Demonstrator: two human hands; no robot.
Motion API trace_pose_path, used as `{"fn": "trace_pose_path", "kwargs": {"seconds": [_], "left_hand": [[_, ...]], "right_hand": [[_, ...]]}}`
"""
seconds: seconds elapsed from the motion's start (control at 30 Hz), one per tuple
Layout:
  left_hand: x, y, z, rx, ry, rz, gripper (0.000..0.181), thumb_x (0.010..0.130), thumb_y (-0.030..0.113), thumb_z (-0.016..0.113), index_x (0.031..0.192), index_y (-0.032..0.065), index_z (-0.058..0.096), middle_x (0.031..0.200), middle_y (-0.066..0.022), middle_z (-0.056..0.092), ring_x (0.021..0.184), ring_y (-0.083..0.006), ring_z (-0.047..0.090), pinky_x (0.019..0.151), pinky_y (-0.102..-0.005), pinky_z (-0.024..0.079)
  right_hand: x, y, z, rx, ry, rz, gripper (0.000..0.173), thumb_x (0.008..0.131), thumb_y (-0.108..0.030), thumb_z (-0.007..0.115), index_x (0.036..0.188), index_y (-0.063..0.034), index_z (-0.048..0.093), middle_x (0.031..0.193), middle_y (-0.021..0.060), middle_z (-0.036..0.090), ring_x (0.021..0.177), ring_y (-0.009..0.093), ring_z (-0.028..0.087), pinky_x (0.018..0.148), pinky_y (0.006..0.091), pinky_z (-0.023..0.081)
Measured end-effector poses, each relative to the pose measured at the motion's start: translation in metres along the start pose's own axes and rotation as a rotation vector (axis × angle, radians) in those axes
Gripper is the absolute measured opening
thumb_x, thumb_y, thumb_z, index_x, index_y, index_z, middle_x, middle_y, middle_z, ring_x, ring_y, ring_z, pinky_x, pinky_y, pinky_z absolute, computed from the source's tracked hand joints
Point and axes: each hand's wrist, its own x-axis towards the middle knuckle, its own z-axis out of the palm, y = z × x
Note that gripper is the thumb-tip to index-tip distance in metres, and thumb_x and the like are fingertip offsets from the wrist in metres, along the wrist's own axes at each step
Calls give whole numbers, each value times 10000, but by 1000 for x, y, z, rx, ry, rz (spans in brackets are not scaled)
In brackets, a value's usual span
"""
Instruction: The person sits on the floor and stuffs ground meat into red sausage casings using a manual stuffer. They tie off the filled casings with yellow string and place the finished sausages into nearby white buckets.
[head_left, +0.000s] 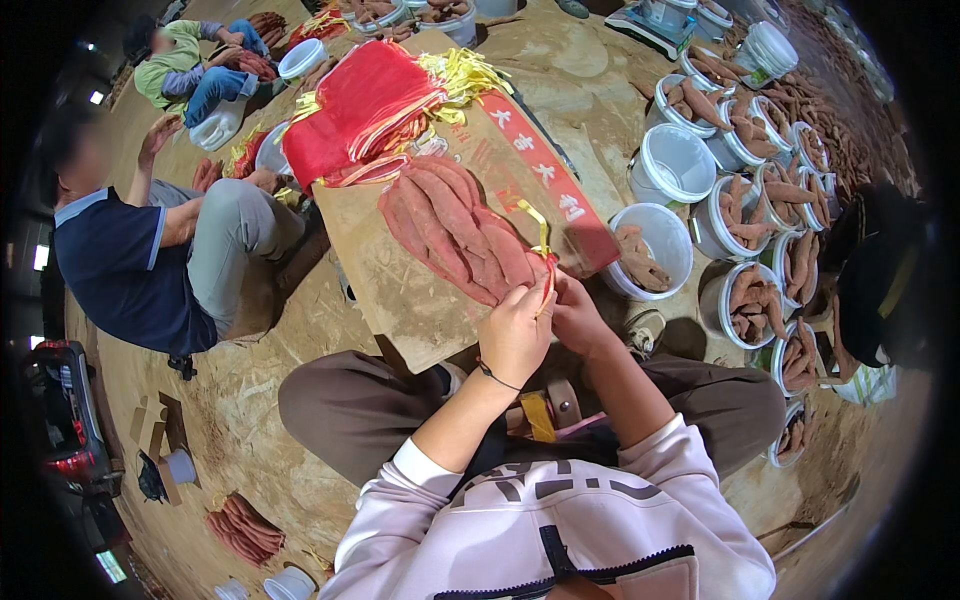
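Note:
A red mesh bag of sweet potatoes (457, 225) lies on a cardboard-covered table in front of me, its mouth pointing towards my body. My left hand (517, 326) pinches the gathered mouth of this bag. Close against it, my right hand (576, 311) has its fingers at the same gathered mouth, partly hidden behind the left. A yellow drawstring (538, 225) sticks up from the bunched netting. Beyond the filled bag lies a stack of flat red mesh bags (367, 105) with yellow drawstrings (469, 75).
White buckets of sweet potatoes (750, 300) crowd the right side, one bucket (671, 163) looking empty. A seated person (135, 262) is close on the left; another person (187, 75) sits farther back. A filled mesh bag (245, 529) rests on the ground at lower left.

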Motion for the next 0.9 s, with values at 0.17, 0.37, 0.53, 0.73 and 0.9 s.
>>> {"fn": "trace_pose_path", "kwargs": {"seconds": [0.17, 0.37, 0.53, 0.73, 0.9], "left_hand": [[2, 3, 6, 46, -13, 7, 186, 849, 200, 557, 993, 115, 638, 711, -95, 564, 611, -318, 583, 524, -397, 474], [3, 2, 6, -23, -89, -11, 196, 868, 173, 532, 972, 52, 647, 747, -170, 589, 670, -355, 589, 578, -407, 470], [0, 5, 9, -85, -114, -13, 178, 867, 132, 528, 869, -14, 630, 773, -209, 601, 698, -374, 593, 620, -400, 471], [-4, -6, 6, -166, -87, -92, 194, 874, 109, 537, 988, -26, 617, 766, -187, 592, 692, -327, 594, 622, -361, 463], [-16, -6, -2, -95, -196, -188, 323, 865, 89, 570, 1163, -34, 550, 908, -173, 593, 793, -244, 582, 735, -325, 460]], "right_hand": [[28, 10, 21, 207, 374, -2, 487, 891, -286, 455, 1287, -4, 433, 1078, 57, 562, 845, 158, 562, 764, 297, 480], [31, 33, 16, 461, 418, -51, 407, 912, -316, 400, 1206, -48, 487, 1128, 54, 553, 823, 144, 556, 721, 272, 494], [70, 47, 24, -369, 629, -579, 228, 862, -155, 548, 1054, -33, 573, 966, 68, 617, 775, 158, 590, 676, 265, 508], [31, -43, -27, -1305, -74, -222, 225, 742, -198, 679, 899, -42, 639, 818, 133, 640, 729, 257, 621, 649, 338, 491], [43, -118, -186, -1560, 30, 453, 230, 703, -221, 706, 912, -125, 704, 805, 117, 670, 766, 271, 635, 699, 350, 495]]}}
